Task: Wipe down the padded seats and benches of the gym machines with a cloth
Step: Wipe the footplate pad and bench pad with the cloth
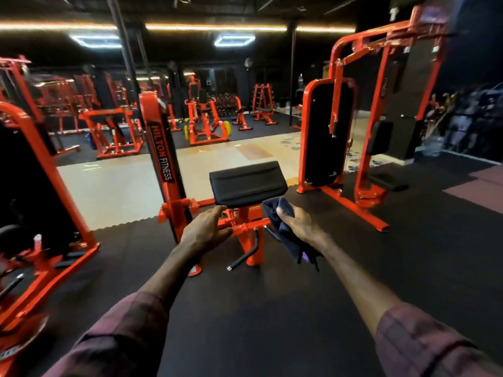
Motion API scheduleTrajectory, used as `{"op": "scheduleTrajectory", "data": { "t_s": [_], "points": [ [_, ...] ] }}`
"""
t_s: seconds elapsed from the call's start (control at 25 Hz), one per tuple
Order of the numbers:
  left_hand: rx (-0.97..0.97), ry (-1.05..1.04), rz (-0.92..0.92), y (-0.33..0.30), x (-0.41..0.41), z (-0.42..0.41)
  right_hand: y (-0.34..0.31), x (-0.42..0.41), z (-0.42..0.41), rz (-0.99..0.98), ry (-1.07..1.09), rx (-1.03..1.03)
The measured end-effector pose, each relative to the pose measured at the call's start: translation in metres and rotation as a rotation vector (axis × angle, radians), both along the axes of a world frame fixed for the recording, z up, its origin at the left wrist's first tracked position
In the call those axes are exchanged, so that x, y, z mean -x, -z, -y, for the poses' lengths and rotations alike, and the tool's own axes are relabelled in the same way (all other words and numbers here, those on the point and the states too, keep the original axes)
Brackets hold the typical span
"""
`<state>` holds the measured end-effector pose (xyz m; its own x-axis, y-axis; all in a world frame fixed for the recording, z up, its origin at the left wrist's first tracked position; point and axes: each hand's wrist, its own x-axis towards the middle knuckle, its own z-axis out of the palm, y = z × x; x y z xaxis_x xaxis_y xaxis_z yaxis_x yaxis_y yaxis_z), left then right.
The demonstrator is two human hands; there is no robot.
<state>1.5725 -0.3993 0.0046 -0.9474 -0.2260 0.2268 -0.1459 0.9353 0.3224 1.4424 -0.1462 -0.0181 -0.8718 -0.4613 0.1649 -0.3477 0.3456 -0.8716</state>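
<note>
While my right hand (295,223) grips the dark cloth (283,227), hanging lengthwise down toward lower right, my left hand (205,231) reaches with fingers spread toward the black pad (246,183), mid-frame, its long axis running left-right.

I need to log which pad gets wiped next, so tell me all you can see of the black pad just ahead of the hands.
The black pad is a wide padded slab, apparently vinyl, tilted on an orange post. Its surface looks smooth with faint creases. The left hand reaches toward its lower edge; the cloth sits near its right corner. Contact cannot be told.
</note>
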Motion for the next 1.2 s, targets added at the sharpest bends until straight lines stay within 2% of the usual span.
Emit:
{"op": "scheduleTrajectory", "data": {
  "t_s": [0.28,0.44,0.8,1.0,1.2],
  "points": [
    [0.053,0.073,0.027,0.016,0.235,0.024,0.004,0.201,0.022,-0.027,0.086,-0.053],
    [0.072,0.103,0.051,0.042,0.397,0.023,0.031,0.354,0.028,-0.032,0.099,-0.029],
    [0.029,0.003,0.05,0.058,0.692,0.033,0.026,0.668,0.023,-0.113,-0.037,-0.166],
    [0.072,-0.058,0.054,0.074,0.841,0.052,0.058,0.829,0.034,-0.218,-0.069,-0.34],
    [0.035,-0.142,0.054,0.099,1.006,0.083,0.082,1.005,0.063,-0.219,-0.155,-0.362]
  ]
}}
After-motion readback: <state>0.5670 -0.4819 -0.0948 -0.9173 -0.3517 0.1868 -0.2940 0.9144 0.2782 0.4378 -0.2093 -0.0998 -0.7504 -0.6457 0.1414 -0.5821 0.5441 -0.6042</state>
